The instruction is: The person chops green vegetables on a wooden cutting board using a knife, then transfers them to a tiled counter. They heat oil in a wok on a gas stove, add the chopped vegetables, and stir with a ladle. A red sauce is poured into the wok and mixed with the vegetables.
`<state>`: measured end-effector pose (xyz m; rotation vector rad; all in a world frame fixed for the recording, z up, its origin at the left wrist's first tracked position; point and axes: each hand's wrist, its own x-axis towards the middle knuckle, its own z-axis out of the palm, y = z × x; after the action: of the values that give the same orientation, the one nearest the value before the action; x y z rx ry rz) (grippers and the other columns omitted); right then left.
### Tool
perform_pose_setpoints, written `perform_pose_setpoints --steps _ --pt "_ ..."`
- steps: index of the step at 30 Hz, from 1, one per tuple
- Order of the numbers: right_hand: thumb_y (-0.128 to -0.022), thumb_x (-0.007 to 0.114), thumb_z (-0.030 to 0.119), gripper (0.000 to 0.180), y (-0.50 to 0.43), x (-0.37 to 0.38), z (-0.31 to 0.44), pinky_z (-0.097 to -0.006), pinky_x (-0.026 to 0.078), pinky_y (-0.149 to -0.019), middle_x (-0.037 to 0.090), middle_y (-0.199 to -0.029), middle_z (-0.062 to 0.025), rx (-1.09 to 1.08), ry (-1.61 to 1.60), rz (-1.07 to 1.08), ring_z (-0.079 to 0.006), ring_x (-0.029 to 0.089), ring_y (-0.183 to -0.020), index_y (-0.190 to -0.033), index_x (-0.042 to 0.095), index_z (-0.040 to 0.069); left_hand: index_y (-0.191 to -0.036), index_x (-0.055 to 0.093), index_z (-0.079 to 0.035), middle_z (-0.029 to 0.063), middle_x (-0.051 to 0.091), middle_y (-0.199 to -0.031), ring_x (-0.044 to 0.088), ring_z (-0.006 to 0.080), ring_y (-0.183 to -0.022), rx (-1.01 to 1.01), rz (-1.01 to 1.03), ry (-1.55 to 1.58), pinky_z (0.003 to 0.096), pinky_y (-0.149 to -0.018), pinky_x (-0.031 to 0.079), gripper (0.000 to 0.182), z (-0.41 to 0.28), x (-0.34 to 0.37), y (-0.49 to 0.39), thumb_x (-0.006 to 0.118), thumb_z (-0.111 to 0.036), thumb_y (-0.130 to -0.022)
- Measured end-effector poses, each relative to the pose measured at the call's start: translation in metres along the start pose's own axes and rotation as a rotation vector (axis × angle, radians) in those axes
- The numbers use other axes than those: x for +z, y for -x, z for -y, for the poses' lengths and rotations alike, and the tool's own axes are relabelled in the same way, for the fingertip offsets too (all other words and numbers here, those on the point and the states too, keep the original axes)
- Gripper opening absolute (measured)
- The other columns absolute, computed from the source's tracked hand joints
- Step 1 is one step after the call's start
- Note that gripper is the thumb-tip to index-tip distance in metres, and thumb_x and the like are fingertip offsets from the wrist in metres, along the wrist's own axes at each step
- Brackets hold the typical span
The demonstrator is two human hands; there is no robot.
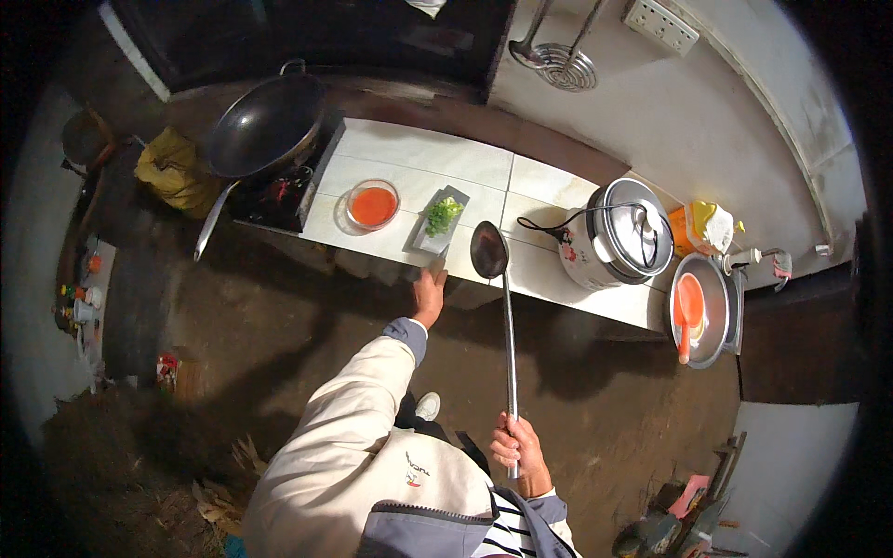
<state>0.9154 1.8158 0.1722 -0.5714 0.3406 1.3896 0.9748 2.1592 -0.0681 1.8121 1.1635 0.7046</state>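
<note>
My left hand (428,296) is at the counter's front edge, its fingers around the handle of a cleaver (434,243). Chopped green onion (444,216) lies heaped on the cleaver's flat blade, over the white tiles. In my right hand (522,448), close to my body, is the lower end of a long metal ladle (511,349). Its dark bowl points away from me and appears above the counter edge, right of the cleaver. Left of the blade, a clear glass bowl (374,204) with red-orange contents stands on the tiled counter (425,153).
A large wok (268,125) sits at the left over a dark stove (268,202), a metal spatula (216,220) beside it. Right are a rice cooker (614,237) with its cord, and a metal basin (718,335) holding an orange dipper (689,307). Utensils (561,66) hang on the wall.
</note>
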Motion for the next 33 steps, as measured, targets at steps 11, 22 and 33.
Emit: perform_pose_setpoints --steps 11,22,33 --pt "-0.105 0.053 0.029 0.018 0.011 0.009 0.012 -0.0207 0.026 -0.035 0.035 -0.059 0.0057 -0.058 0.105 0.016 -0.0047 0.032 -0.043 -0.108 0.061 0.013 -0.096 0.056 -0.001 0.0277 0.065 -0.087 0.062 0.0511 -0.087 0.101 0.064 -0.077 0.0549 -0.07 0.048 0.043 -0.045 -0.132 0.0 0.069 -0.041 -0.092" --pt "-0.105 0.052 0.031 0.02 -0.038 0.065 0.001 -0.0208 0.028 -0.035 0.034 -0.058 0.0063 0.029 0.219 0.127 -0.005 0.032 -0.043 -0.107 0.06 0.013 -0.091 0.061 0.003 0.0203 0.061 -0.078 0.059 0.032 -0.071 0.243 0.177 -0.111 0.0436 -0.068 0.047 0.043 -0.074 -0.345 -0.063 0.067 -0.039 -0.095" --pt "-0.103 0.057 0.033 0.023 -0.145 0.204 -0.014 -0.0252 0.028 -0.036 0.035 -0.058 0.0057 -0.086 0.689 0.039 -0.0068 0.034 -0.042 -0.091 0.051 0.014 -0.079 0.057 -0.004 0.0038 0.052 -0.064 0.047 0.0147 -0.052 0.14 0.292 -0.119 0.0356 -0.048 0.038 0.044 -0.081 -0.488 -0.197 0.065 -0.044 -0.097"
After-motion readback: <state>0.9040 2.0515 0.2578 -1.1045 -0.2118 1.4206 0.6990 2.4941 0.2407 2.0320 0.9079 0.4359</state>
